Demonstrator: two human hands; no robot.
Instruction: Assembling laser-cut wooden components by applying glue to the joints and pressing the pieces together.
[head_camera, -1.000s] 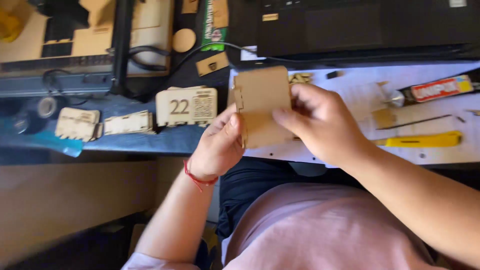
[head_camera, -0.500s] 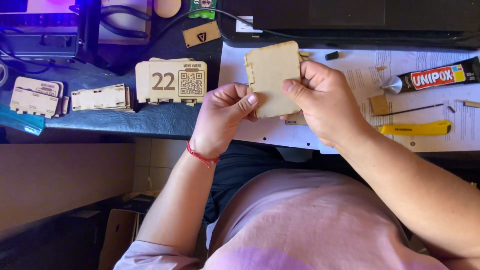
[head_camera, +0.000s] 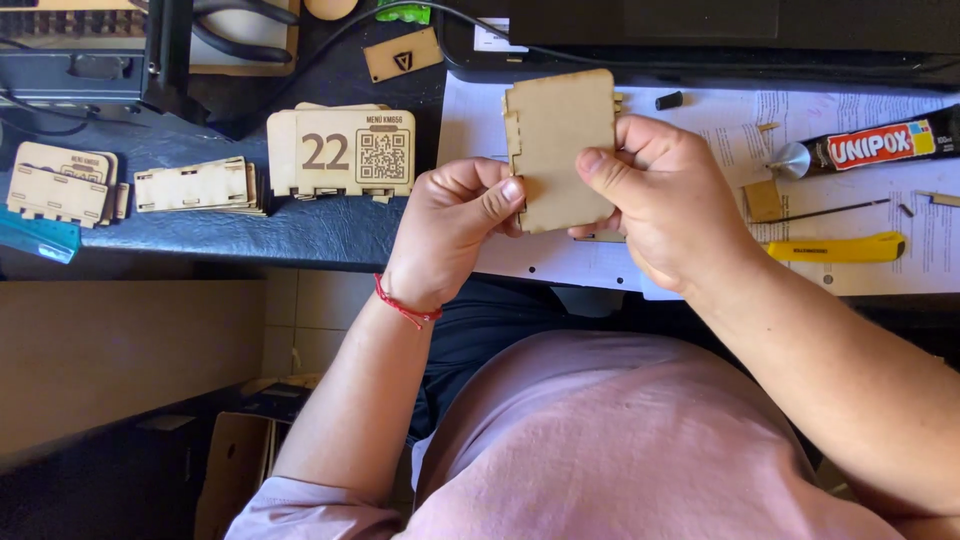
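Panel (head_camera: 560, 145) raised slightly, pinched between both hands' fingers (head_camera: 600, 175).

The notched panel (head_camera: 560, 150) looks like thin laser-cut wood, matt and pale tan with a fine even grain. The numbered plaques (head_camera: 340, 152) share that dull wood, with darker burnt engraving. The glue tube (head_camera: 868, 148) is glossy, its cap bright metal. The utility knife (head_camera: 835, 247) is smooth yellow plastic. The desk (head_camera: 250, 232) top is dark, faintly sheened.
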